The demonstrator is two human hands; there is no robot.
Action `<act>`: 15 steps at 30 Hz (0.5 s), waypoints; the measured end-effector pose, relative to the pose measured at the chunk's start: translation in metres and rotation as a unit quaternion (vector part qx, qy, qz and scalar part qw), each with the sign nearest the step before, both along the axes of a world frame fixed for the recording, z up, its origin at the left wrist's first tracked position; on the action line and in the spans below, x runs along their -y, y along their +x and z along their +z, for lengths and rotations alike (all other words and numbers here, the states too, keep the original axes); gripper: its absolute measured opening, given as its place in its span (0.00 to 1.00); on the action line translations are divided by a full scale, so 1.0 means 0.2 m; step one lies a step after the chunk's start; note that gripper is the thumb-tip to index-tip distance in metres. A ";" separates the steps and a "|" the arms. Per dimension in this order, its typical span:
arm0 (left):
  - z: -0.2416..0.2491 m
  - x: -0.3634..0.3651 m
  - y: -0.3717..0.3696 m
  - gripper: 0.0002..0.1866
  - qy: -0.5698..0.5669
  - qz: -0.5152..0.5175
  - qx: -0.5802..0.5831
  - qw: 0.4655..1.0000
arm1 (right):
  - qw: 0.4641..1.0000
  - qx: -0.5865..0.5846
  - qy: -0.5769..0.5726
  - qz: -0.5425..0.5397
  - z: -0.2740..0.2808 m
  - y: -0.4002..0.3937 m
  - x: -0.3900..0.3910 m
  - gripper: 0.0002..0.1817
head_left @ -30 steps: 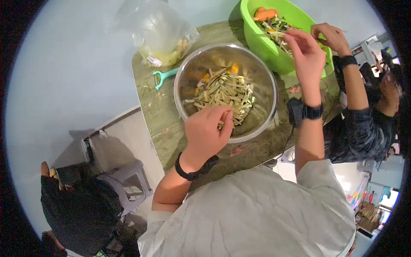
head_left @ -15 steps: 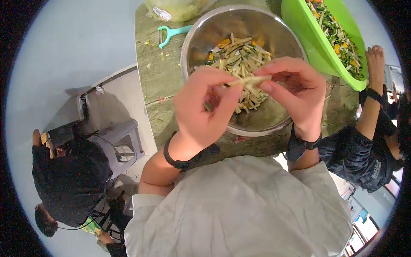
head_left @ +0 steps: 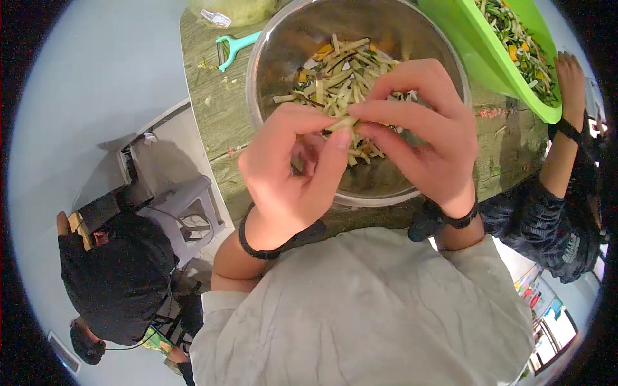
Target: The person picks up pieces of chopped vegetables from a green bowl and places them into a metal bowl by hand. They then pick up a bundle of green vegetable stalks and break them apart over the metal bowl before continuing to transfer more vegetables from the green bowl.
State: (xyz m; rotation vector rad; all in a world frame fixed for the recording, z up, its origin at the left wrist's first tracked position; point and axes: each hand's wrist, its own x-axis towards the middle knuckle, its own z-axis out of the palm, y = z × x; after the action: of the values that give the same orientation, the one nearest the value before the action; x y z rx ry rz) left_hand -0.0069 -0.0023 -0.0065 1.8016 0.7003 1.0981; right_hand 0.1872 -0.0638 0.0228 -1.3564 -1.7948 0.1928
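Over a large steel bowl (head_left: 261,71) my two hands meet, fingertips almost touching. My left hand (head_left: 290,167) pinches pale vegetable strips (head_left: 346,123) between thumb and index finger. The thumb and index finger of my right hand (head_left: 428,132) close on the other end of the same strips; its remaining fingers are raised and bent. Below, in the bowl, lies a loose heap of cut vegetable sticks (head_left: 341,71), mostly pale with dark green skin, plus some orange pieces. My hands hide part of the heap.
A turquoise peeler (head_left: 239,46) lies left of the bowl on the wooden table (head_left: 212,122), near a plastic bag (head_left: 248,9). At the right stands a green basin (head_left: 492,71) of cut vegetables, beside another person's hand (head_left: 570,83). A person in black (head_left: 119,276) is at lower left, near a stool (head_left: 187,212).
The strips between my hands were stretched out sideways and now sit bunched at my fingertips. My right hand has come in closer to my left. The whole view has shifted slightly.
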 end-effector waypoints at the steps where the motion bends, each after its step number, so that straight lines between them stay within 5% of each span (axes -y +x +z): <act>1: 0.00 0.00 0.00 0.07 0.008 0.000 -0.004 1.000 | 1.000 0.004 0.005 -0.001 0.00 0.00 0.00 0.17; 8: 0.00 0.01 0.01 0.09 0.031 0.003 -0.043 0.999 | 0.998 -0.044 -0.006 -0.039 0.03 0.00 0.03 0.14; 15: 0.00 0.05 0.05 0.11 0.072 0.016 -0.101 0.992 | 0.967 0.026 0.003 -0.252 0.21 0.21 0.10 0.10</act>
State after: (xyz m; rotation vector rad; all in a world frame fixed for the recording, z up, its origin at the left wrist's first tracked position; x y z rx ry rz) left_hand 0.0024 -0.0125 -0.0074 2.0517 0.7879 1.0169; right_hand 0.2295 -0.0832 0.0640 -1.7761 -1.4313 -0.1241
